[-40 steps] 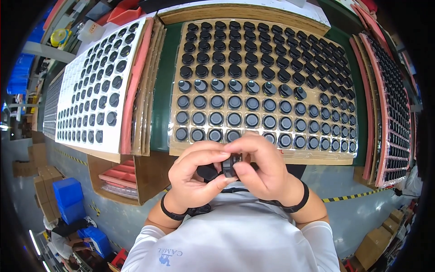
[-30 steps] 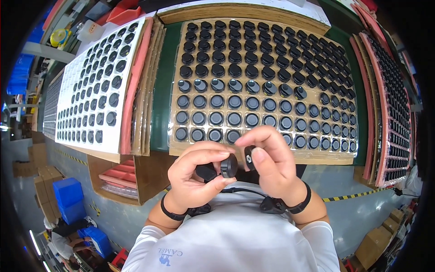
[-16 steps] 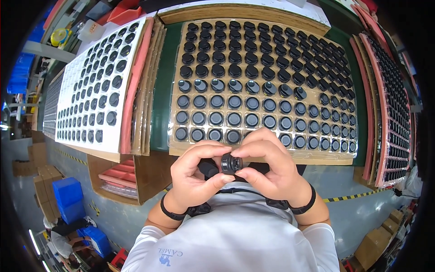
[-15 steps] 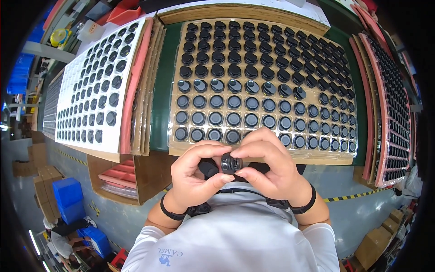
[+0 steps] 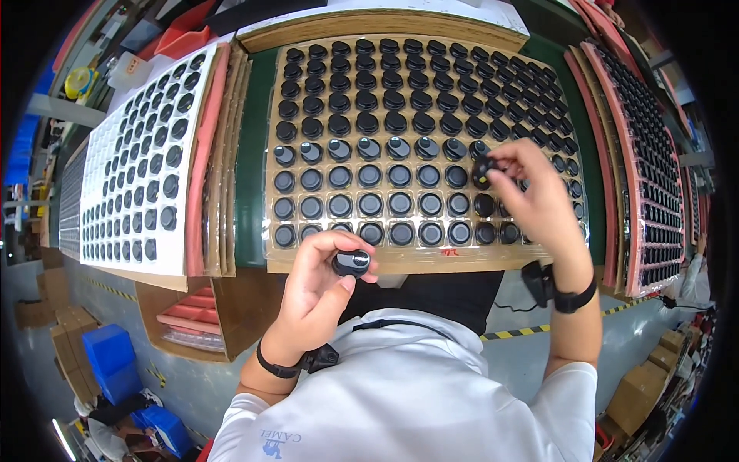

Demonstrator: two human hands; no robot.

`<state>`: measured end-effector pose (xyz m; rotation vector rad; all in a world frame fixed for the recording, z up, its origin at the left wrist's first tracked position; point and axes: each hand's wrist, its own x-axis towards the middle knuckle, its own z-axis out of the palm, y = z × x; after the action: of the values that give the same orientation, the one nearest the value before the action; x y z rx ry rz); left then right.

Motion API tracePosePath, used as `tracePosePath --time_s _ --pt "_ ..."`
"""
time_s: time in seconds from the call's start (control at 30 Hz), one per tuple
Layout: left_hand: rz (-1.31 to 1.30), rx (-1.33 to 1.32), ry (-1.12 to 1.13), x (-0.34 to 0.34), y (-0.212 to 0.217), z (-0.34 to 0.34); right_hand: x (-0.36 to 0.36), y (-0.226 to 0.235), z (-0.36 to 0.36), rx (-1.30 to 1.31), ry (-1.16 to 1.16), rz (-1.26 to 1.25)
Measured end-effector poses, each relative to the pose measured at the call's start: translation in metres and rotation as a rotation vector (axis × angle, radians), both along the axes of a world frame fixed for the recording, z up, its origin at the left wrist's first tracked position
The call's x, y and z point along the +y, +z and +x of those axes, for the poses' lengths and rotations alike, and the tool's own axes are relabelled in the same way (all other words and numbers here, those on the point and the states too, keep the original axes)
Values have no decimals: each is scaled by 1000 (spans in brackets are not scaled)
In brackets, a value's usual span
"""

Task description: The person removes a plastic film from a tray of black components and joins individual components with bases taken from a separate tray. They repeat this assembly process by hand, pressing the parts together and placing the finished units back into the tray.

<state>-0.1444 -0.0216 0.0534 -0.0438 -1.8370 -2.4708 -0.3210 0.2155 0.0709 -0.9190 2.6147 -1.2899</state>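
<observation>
Fingers of both my hands are closed on small black round parts. My left hand point(image 5: 319, 289) pinches a black cap-like piece point(image 5: 352, 262) between thumb and forefinger, just off the near edge of the middle tray point(image 5: 271, 162), over the gap between tray and my chest. My right hand point(image 5: 539, 196) is stretched out over the right side of that tray, fingertips narrowed around another black knob point(image 5: 483, 168) at a pocket in the row where the knobs show pale tops, near the tray's right edge.

The tray is a clear blister sheet on brown card, lying on the green table point(image 5: 250, 154). Its far rows hold dark domed pieces; the near rows hold flat black rings. A white tray of black discs point(image 5: 146, 154) lies to the left, tilted, and a further tray with red edging point(image 5: 654, 154) to the right.

To do this placing well, I judge the knob should come down square over its pocket, not tipped, so it seats without riding on the rim. A light pinch from the sides keeps my fingertips clear of the neighbouring pieces, which sit close. The left hand should hold its piece steady and level, away from the near row, so nothing already seated gets nudged.
</observation>
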Motion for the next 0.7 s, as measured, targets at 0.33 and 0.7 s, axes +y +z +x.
tracePosePath --time_s 0.33,0.7 --pt "13 -55 47 5 11 0 13 -8 -35 185 -108 397" --pt "33 -33 -20 -2 7 0 13 -12 -41 335 -49 509"
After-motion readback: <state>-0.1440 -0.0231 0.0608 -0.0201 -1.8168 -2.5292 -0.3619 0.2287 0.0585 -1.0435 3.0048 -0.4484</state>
